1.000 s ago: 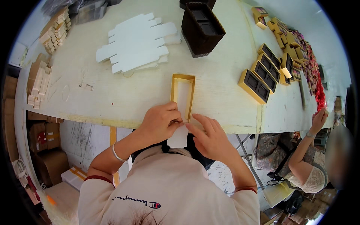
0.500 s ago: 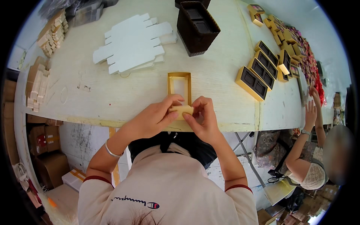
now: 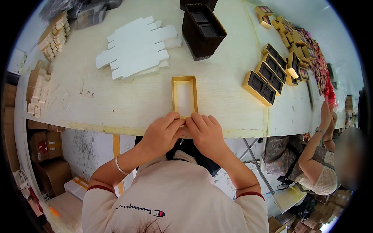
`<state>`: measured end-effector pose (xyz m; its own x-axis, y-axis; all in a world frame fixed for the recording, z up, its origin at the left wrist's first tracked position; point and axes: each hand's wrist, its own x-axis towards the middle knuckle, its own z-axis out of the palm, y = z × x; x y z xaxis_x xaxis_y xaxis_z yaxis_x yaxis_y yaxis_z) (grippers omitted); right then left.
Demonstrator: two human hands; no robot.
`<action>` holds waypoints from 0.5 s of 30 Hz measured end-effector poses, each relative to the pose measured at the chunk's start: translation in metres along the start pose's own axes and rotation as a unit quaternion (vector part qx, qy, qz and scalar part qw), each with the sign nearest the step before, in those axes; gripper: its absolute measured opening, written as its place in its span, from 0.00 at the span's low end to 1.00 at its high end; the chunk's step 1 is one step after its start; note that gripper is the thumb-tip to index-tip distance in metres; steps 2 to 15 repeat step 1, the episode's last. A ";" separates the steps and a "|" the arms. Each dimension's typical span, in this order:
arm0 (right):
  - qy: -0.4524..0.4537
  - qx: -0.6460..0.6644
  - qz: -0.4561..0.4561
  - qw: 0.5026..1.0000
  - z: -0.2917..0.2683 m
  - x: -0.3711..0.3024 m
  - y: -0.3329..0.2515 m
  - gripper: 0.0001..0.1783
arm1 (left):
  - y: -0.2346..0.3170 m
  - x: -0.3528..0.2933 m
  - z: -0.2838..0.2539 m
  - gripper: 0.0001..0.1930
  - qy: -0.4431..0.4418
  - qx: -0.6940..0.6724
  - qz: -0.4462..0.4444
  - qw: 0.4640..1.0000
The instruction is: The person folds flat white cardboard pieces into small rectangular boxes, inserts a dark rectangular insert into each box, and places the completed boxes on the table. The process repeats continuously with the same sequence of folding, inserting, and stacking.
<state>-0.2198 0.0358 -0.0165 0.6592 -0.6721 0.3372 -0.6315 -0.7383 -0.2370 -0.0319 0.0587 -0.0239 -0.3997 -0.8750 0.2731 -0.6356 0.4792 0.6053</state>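
A gold cardboard box (image 3: pixel 174 93) with a white inside stands open at the table's front edge. My left hand (image 3: pixel 161 132) and my right hand (image 3: pixel 206 134) meet at its near end wall. The fingers of both hands are curled over that wall and pinch it, with the thumbs mostly hidden below. Beyond the box, to the left, lie flat white die-cut card blanks (image 3: pixel 136 48). A tall stack of dark brown plastic trays (image 3: pixel 202 35) stands behind it, slightly right.
Gold boxes with dark inserts (image 3: pixel 259 88) stand on the right. More gold boxes (image 3: pixel 299 39) and a red pile (image 3: pixel 329 95) lie farther off, near a co-worker's hands (image 3: pixel 325 116). Folded card stacks (image 3: pixel 39 87) line the left edge, near clear plastic containers (image 3: pixel 91 17).
The near end flap, held up between my fingers before, is now folded into the box's end wall. My hands have lowered toward the table edge. The co-worker's hands have shifted.
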 end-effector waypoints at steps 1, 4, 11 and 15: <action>-0.041 0.004 0.008 0.999 0.000 0.000 0.002 0.15 | -0.007 -0.002 0.002 0.15 -0.029 0.057 0.008 0.998; -0.041 0.004 0.008 0.999 0.000 0.000 0.002 0.15 | -0.007 -0.002 0.002 0.15 -0.029 0.057 0.008 0.998; -0.041 0.004 0.008 0.999 0.000 0.000 0.002 0.15 | -0.007 -0.002 0.002 0.15 -0.029 0.057 0.008 0.998; -0.041 0.004 0.008 0.999 0.000 0.000 0.002 0.15 | -0.007 -0.002 0.002 0.15 -0.029 0.057 0.008 0.998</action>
